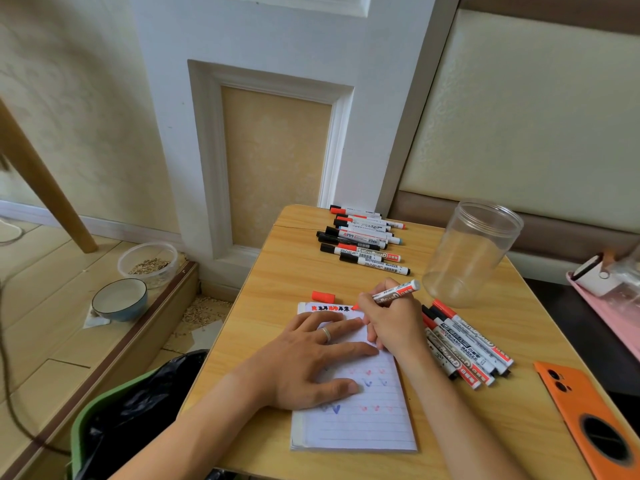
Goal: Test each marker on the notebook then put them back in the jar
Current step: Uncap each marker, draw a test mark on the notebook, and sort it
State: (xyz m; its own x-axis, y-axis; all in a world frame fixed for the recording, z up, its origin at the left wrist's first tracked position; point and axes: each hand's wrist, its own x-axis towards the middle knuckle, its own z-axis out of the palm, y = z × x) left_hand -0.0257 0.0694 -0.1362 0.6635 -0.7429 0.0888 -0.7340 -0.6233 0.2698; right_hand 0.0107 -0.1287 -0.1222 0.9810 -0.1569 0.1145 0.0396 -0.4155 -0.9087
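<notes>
Marker test in progress on a small wood-grain counter (294, 271). The right hand (391, 320) pinches a red-inked whiteboard marker with a white printed barrel (398, 292) low on the barrel, pen-fashion, its tip at the top edge of the white lined notebook (363, 420), where a row of red and dark marks already runs. The left hand (311, 362) lies spread and flat on the page, pinning it. The marker's red plastic cap (323, 296) rests on the counter just beyond the notebook's far left corner. A far row of capped markers (363, 237) lies along the back edge; a second heap of capped markers (467, 348) lies just right of the notebook. The clear plastic cylindrical jar (474, 251), open-mouthed and holding nothing, stands to the far right. Handling, as judged: each marker should be light, rigid and smooth, best taken mid-barrel between thumb and two fingers; the round barrels may roll. The thin notebook seems likely to slide unless held. The jar looks light and tippable, so markers should go in tail-first, gently. An orange phone case (588, 417) lies at the near right.
</notes>
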